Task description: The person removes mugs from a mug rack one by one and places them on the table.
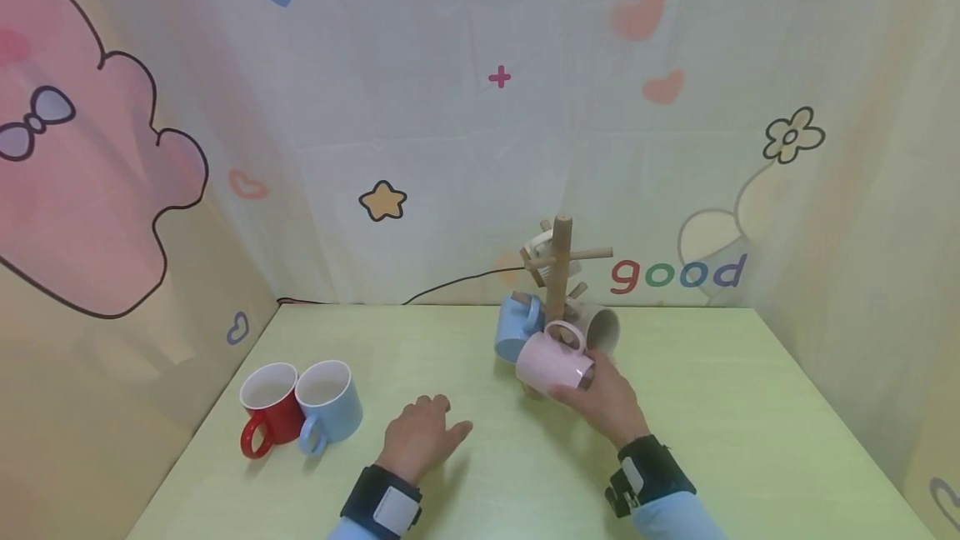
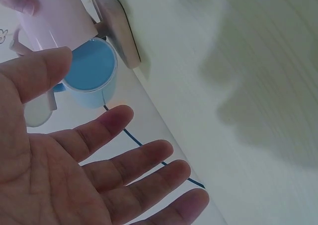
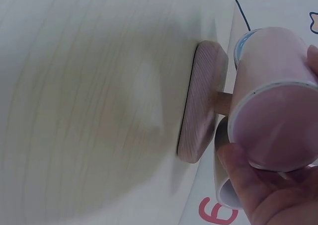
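The pink mug (image 1: 546, 362) tilted sideways before the wooden stand (image 1: 561, 273), my right hand (image 1: 609, 405) gripping its rim end, thumb and fingers curled. My empty left hand (image 1: 420, 442) hovered, fingers spread; I judged a loose grip could bump it against the hanging blue mug (image 1: 510, 338).

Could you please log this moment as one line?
right hand: holds pink mug at wooden rack | left hand: holds nothing | red mug, blue mug: on table
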The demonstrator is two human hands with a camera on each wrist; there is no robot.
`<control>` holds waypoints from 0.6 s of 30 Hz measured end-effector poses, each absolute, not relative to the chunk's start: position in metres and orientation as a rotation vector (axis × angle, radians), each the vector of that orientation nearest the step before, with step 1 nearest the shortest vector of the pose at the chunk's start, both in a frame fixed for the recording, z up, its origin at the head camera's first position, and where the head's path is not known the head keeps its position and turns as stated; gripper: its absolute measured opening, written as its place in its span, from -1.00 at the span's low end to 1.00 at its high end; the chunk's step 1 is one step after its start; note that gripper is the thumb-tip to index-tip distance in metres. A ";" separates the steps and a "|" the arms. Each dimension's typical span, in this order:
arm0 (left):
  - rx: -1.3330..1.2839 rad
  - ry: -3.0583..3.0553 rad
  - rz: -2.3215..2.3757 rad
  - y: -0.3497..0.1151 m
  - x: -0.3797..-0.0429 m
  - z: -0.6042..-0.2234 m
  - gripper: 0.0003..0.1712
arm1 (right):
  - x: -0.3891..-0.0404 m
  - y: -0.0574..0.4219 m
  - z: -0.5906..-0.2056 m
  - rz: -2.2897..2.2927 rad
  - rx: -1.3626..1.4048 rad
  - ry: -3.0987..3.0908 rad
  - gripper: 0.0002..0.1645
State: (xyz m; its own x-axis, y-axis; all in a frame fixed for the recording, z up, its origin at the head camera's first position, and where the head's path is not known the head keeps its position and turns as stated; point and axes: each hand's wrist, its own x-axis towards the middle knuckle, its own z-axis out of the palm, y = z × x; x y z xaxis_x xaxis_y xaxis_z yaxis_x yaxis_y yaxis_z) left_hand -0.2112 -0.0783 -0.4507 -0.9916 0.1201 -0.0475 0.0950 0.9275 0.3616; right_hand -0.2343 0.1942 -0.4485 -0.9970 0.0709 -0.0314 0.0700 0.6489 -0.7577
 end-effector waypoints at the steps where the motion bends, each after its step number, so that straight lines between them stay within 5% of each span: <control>1: 0.169 3.017 0.562 -0.078 -0.211 -0.450 -0.43 | -0.234 0.194 -0.449 1.320 -0.122 -2.847 0.10; 18: 0.166 3.017 0.554 -0.078 -0.212 -0.450 -0.42 | -0.235 0.196 -0.446 1.313 -0.053 -2.843 0.02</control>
